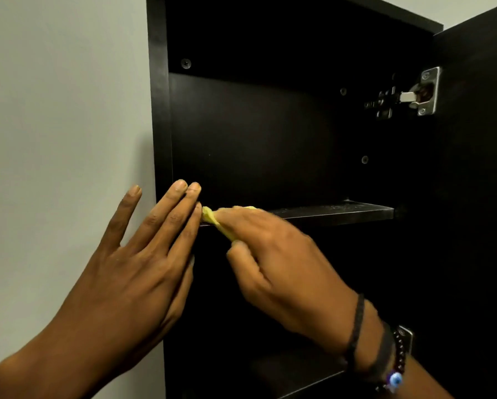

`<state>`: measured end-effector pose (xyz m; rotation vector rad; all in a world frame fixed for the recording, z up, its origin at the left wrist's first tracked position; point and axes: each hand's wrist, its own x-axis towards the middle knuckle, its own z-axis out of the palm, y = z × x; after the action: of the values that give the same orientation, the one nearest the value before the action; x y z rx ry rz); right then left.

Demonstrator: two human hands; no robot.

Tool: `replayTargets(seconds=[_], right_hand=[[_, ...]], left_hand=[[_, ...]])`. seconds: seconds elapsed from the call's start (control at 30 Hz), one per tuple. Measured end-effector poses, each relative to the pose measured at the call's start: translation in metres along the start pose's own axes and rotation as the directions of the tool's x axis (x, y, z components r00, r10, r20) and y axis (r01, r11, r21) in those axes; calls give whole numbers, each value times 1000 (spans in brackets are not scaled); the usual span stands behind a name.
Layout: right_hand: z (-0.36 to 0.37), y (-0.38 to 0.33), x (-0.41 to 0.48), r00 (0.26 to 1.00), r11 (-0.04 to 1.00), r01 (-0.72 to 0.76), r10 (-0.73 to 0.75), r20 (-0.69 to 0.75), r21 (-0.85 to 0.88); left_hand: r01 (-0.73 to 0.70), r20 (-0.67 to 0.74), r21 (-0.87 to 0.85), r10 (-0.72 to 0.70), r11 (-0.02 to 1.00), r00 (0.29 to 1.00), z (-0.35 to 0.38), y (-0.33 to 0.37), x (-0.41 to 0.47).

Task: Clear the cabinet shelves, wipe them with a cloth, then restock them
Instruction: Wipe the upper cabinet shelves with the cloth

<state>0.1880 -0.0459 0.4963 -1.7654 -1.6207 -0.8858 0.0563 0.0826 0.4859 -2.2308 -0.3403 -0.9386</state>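
Your left hand (143,254) is spread flat, fingers straight and empty, held up at the left edge of the dark cabinet (159,110), with the pale, smooth wall (54,110) behind it; whether the fingertips touch the cabinet's side panel is hard to say. Just to its right, your right hand (273,254) is blurred and pinches a yellow cloth (212,218) against the front edge of the upper shelf (342,213). Most of the cloth is hidden under your fingers, so only a crumpled strip shows. Two shelves can be counted: the upper one, matte and black with faint dusty marks on its right part, and a lower shelf (299,378), largely cut off by your right wrist and lost in shadow. The cabinet interior is so dark that its back corners are hard to make out. Your right wrist wears a braided dark band (356,326) and a beaded bracelet (397,367) with one blue eye bead. Far right, one metal hinge (420,95) joins the open door (478,168).
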Motion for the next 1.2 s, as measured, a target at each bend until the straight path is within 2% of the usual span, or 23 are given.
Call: replayTargets(seconds=[0.07,0.13,0.23,0.27,0.3,0.37,0.43,0.53,0.6,0.63,0.67,0.73,0.8,0.87,0.9,0.97,1.03,1.1,1.17,1.2], right_hand=[[-22,16,6,995,990,-90,95,44,-107],[-44,40,14,938,922,-228,294,182,-314],[-73,97,27,701,741,-448,639,318,-501],[-80,111,30,642,717,-518,686,342,-466],[-83,120,33,627,711,-572,700,342,-408],[-75,122,40,656,745,-562,666,354,-360],[-56,105,50,735,838,-453,544,405,-305],[-26,59,70,838,955,-294,244,489,26],[-14,34,81,854,974,-158,54,517,160],[-11,26,84,846,970,-133,4,534,205],[-10,23,86,843,969,-122,-13,537,214],[-17,31,87,847,983,-135,48,529,126],[-33,56,84,832,967,-221,253,493,-123],[-51,83,77,769,849,-376,509,386,-371],[-57,92,75,731,788,-444,594,337,-426],[-56,102,75,701,758,-495,637,320,-425],[-41,92,80,756,840,-433,536,375,-327],[-19,62,85,847,950,-278,312,431,-141],[0,30,88,891,990,-124,84,446,61],[4,19,89,897,987,-88,20,442,132]], left_hand=[[-5,4,14,5,1000,1000,0,-2,-1],[-14,5,18,13,1000,1000,0,-5,-2],[-30,10,21,30,999,999,-2,-9,-4],[-36,9,21,36,999,999,-3,-10,-4],[-41,6,22,41,999,999,-3,-11,-4],[-38,-1,23,38,999,999,-5,-14,-5],[-23,-13,23,23,999,1000,-8,-17,-5],[-21,-20,34,22,999,1000,-11,-22,-2],[-35,-16,33,36,999,999,-10,-23,0],[-42,-18,30,42,999,999,-10,-23,0],[-45,-21,27,46,999,999,-10,-24,0],[-50,-24,22,51,998,998,-10,-26,-2],[-58,-23,7,58,998,998,-10,-28,-6],[-71,-20,-14,70,997,997,-10,-29,-10],[-77,-18,-21,76,997,997,-10,-28,-11],[-79,-18,-41,78,996,997,-8,-28,-14],[-74,-29,-81,72,994,997,-8,-29,-13],[-71,-48,-147,65,986,997,-10,-30,-9],[-73,-82,-216,57,974,995,-14,-30,-2],[-78,-102,-239,55,968,993,-17,-30,1]])
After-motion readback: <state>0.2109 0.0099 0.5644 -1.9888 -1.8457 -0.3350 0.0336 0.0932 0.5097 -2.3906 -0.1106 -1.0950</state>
